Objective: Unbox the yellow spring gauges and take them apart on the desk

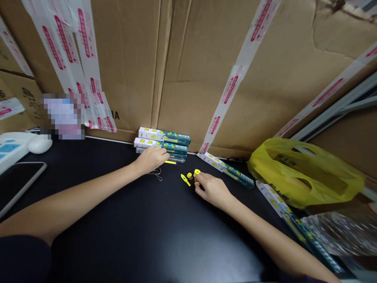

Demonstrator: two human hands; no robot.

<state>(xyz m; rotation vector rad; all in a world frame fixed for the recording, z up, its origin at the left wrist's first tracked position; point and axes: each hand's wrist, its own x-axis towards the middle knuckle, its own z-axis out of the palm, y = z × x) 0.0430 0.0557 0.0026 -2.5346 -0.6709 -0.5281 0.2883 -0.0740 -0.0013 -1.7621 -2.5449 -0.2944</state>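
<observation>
small bright-yellow plastic parts [185, 180] lie loose on the smooth black surface [141, 232], apparently not yet joined, the right hand [213, 190] curled at a chunky yellow plastic piece [197, 171] and the left hand [152, 159] by slim green-and-white cardboard boxes [161, 135], either's grip impossible to tell.

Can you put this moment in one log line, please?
Left hand: at stacked boxes, grip unclear | Right hand: at yellow piece, grip unclear | Nearby: yellow clip-like part | Right side: yellow bag

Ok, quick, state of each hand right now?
Left hand: partly curled by the stacked printed boxes; can't tell whether it holds anything.
Right hand: partly curled at a small yellow part; can't tell whether it's gripped.
</observation>
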